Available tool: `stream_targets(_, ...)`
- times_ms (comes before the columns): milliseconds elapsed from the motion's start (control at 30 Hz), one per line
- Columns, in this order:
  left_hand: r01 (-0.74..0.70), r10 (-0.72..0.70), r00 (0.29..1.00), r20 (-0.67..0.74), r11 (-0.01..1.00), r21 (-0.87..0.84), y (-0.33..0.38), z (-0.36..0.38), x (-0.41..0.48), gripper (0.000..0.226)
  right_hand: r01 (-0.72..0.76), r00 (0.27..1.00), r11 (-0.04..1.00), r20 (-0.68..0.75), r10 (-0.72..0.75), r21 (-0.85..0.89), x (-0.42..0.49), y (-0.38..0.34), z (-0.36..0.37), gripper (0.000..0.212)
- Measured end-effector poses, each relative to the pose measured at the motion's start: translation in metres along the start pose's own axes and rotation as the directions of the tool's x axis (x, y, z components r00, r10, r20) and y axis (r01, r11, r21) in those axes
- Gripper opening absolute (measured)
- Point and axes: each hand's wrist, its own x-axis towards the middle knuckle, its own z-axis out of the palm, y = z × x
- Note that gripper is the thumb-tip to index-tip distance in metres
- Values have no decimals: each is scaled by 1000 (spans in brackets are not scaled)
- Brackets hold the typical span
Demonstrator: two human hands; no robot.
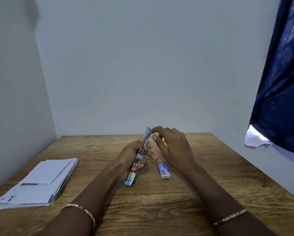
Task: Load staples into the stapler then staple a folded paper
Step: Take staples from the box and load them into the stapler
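My left hand [131,156] grips a blue and silver stapler [139,155] that is swung fully open, one end pointing up and away, the other down toward me. My right hand [172,147] hovers just right of the raised end, its index fingertip touching or nearly touching the metal tip, the other fingers loosely bent and holding nothing I can see. A small white and blue staple box [163,170] lies on the wooden table [211,176] under my right wrist. A stack of folded white papers [38,183] lies at the left.
The table stands in a corner, with pale walls close behind and on the left. A dark blue curtain [282,82] hangs at the right, with crumpled white paper [255,139] beneath its lower edge. Bracelets circle both wrists.
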Motion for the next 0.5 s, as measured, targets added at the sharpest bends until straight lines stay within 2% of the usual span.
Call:
stream_targets(300,55,-56,998,11,993,107,-1,-2,3,38,82,995,966,-42,-95,-245,2,4,-3,16)
stream_targets(400,67,-70,997,18,990,126,0,-3,2,38,100,994,970,-23,-108,-220,3,3,-4,15)
stream_targets(500,69,-73,997,23,989,132,1,-2,0,38,81,997,991,15,-80,-104,2,4,-5,18)
